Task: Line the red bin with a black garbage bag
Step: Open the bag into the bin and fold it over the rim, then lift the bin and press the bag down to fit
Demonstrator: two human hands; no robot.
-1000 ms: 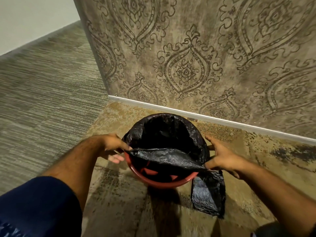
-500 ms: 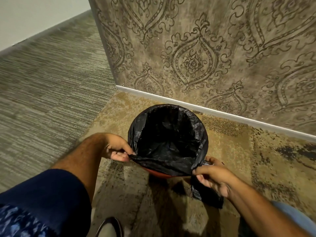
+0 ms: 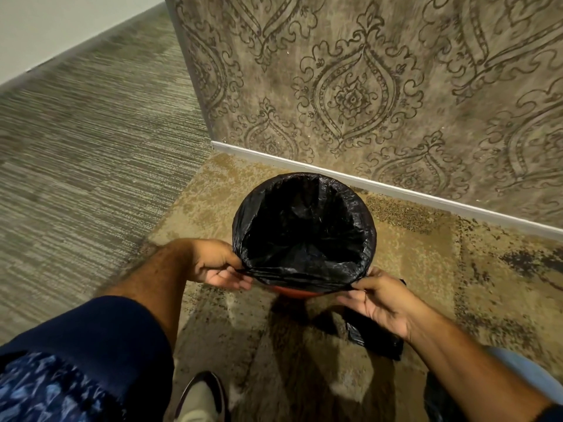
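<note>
Black crinkled plastic garbage bag [image 3: 304, 226] spread open inside the round red plastic bin [image 3: 294, 292], mouth folded over the rim along the far side and both flanks. Only a thin arc of red showing, at the near edge, just below the taut band of film stretched between the two hands. Bin standing upright on the mottled tan and brown carpet [image 3: 411, 263], close to the white baseboard [image 3: 396, 190] of the wall papered in a grey damask pattern [image 3: 365, 86].

Left hand [image 3: 217, 266] at the near-left of the rim, fingers [image 3: 234, 280] pinched shut on the bag's edge. Right hand [image 3: 380, 296] at the near-right, fingers [image 3: 364, 283] likewise closed on the same edge, pulling it straight across. Loose tail of black film [image 3: 377, 339] hanging beneath the right hand and lying on the carpet, apparently surplus material from that side.

Step in hand, by the look of it: hooking the last, near stretch of the bag's mouth over the rim. Task judged nearly done. Next move calling for the held edge to be drawn toward the body and down past the red lip, both hands together, gently enough not to tear the thin film or tip the light bin; surplus tail then needing to be tucked or knotted.

Farther out from the left hand, grey striped carpet [image 3: 91, 147]. Nearer the body, a dark blue sleeve [image 3: 100, 336] and the tip of a shoe [image 3: 201, 397].
</note>
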